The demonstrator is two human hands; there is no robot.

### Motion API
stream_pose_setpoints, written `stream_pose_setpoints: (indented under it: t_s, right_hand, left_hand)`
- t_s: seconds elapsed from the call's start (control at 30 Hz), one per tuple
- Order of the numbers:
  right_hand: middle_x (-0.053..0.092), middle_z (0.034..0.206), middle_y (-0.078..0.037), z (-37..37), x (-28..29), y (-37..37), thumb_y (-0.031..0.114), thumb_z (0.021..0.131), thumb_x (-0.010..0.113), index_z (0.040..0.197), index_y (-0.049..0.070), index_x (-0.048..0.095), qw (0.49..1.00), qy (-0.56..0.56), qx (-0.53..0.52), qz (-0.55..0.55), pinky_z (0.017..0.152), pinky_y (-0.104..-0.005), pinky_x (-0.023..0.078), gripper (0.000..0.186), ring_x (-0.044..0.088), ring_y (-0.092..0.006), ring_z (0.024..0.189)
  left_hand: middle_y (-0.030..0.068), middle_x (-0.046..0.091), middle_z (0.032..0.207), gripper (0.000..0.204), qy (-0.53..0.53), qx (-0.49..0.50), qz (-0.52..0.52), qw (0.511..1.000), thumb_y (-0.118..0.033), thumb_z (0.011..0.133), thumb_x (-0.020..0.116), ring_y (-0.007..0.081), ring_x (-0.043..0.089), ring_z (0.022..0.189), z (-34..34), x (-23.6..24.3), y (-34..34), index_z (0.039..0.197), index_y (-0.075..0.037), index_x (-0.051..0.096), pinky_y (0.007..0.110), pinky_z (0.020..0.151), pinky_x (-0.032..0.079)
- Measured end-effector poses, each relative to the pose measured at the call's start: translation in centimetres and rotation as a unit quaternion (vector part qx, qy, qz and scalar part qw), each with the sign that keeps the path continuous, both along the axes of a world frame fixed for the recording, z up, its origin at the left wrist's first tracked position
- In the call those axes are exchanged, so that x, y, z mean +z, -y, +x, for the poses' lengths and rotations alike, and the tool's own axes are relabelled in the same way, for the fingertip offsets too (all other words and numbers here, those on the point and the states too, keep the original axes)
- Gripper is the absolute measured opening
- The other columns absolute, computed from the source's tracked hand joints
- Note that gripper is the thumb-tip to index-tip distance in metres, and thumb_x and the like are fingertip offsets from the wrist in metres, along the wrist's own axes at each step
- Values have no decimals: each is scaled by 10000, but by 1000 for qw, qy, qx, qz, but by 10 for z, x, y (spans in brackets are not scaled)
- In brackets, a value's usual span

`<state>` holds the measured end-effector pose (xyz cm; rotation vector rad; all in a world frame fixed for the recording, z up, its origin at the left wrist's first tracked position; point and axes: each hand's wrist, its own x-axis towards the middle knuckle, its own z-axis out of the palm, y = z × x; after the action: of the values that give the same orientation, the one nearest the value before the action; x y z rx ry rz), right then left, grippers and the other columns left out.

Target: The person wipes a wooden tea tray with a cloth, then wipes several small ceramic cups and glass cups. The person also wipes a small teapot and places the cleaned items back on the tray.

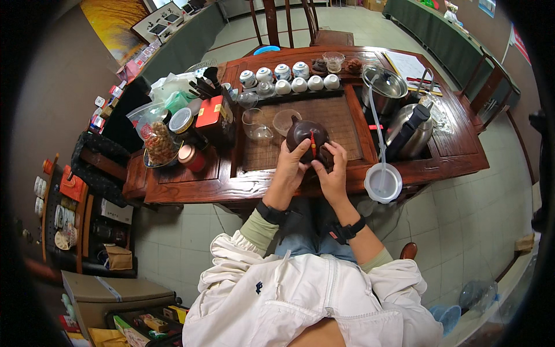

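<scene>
A round dark brown teapot (304, 132) is held over the near edge of the woven tea tray (338, 128), its spout pointing away from me and a red cord hanging over its top. My left hand (289, 165) grips its left side, thumb along the body. My right hand (333, 169) closes on its near right side, where the handle seems to be; the fingers partly hide it. Just beyond the pot stand a clear glass bowl (284, 120) and a glass pitcher (253, 123). Small white cups (299, 85) and blue-patterned cups (282, 72) line the tray's far side.
Right of the tray are a steel kettle (417, 122), a lidded pot (386, 84) and a white-lidded container (383, 184) with a tube at the table edge. On the left stand a red tin (214, 118), jars (192, 157) and a bag of nuts (157, 141).
</scene>
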<state>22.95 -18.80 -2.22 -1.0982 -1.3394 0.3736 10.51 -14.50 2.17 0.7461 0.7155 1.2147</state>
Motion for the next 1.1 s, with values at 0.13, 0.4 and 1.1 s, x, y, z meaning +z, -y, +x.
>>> stream_pose_setpoints:
  t_s: [0.13,0.4,1.1]
  right_hand:
    - [520,1214,-135,6,4,-8,-22,816,656,1142,40,586,999,-10,-12,31,962,-369,426,339,530,-293,1117]
    - [579,1080,-115,31,-1,-18,-196,683,522,984,22,633,990,-97,93,33,887,-317,471,388,579,-242,1013]
    - [516,1214,-132,-27,31,4,2,798,629,1102,21,651,972,208,-64,87,961,-409,370,306,458,-320,1111]
  left_hand:
    - [73,599,1140,473,29,-3,0,1000,-335,902,650,200,588,1066,1,-4,6,1274,-107,467,389,891,524]
    - [93,603,1223,558,12,-95,-75,993,-516,890,590,234,611,1090,-29,-7,-6,1259,-102,525,436,885,535]
    - [63,644,951,298,67,74,-60,993,-186,866,697,175,651,813,-6,-17,-2,1087,-67,537,319,708,560]
